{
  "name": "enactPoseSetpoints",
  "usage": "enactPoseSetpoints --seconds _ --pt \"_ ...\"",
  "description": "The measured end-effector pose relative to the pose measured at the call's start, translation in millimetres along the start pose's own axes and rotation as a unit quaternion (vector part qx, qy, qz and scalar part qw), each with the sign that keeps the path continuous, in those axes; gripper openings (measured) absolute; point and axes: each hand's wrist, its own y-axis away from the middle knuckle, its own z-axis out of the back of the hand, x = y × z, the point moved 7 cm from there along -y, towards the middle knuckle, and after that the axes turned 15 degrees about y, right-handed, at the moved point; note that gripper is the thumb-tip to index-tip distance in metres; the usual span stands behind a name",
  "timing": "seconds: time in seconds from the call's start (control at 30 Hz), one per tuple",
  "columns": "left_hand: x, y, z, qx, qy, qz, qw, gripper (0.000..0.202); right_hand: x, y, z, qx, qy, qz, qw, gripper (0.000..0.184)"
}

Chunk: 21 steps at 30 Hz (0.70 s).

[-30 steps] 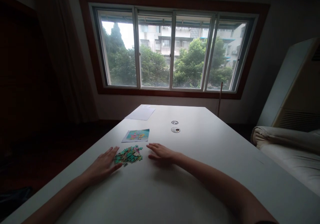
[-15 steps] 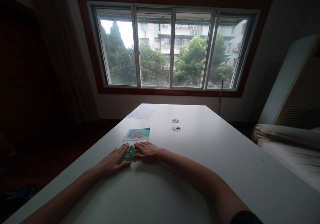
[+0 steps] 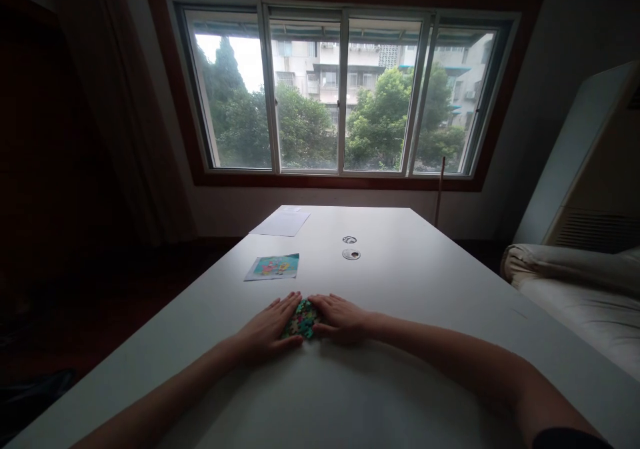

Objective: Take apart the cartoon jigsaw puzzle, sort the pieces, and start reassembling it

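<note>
- My left hand [image 3: 267, 329] lies palm down on the white table [image 3: 425, 289], fingers stretched out and close together. It grips nothing; its inner edge presses the left side of the heap of puzzle pieces [image 3: 301, 321].
- My right hand [image 3: 340, 317] mirrors it on the other side, flat with the fingers extended, touching the heap's right side. The fingertips of both hands nearly meet beyond it.
- The heap, mostly teal and green, sits bunched between my two hands near the table's middle. They wall it in, and part of it is hidden under my fingers.
- Beyond my left hand, well apart, lies a coloured picture card [image 3: 273, 266], flat on the table.
- Farther back, near the far edge, lies a white sheet of paper [image 3: 281, 223].
- Two small round discs [image 3: 351, 254] sit beyond my right hand; I cannot tell what they are.
- Nothing lies between the heap and the card.
- A thin stick [image 3: 439, 195] leans below the window [image 3: 345, 89], and a pale cushion [image 3: 575, 282] lies to the right of the table.
</note>
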Motion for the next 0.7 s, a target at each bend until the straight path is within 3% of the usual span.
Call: enactPoseSetpoints --seconds 0.17,0.4,0.57,0.7 --pt "-45 -17 -13.7 0.028 0.013 -0.057 0.998 0.078 -5 53 8 0.009 0.004 -0.028 1.000 0.069" --pt "-94 -39 -28.6 0.026 0.070 -0.115 0.991 0.080 -11 111 15 0.017 0.002 -0.087 0.996 0.072" --pt "-118 -48 -37.8 0.016 0.104 -0.160 0.982 0.080 -17 126 15 -0.008 -0.014 -0.109 0.994 0.069" --pt "-119 -51 -40.9 0.002 0.107 -0.175 0.979 0.078 -23 128 11 -0.017 -0.020 -0.118 0.993 0.068"
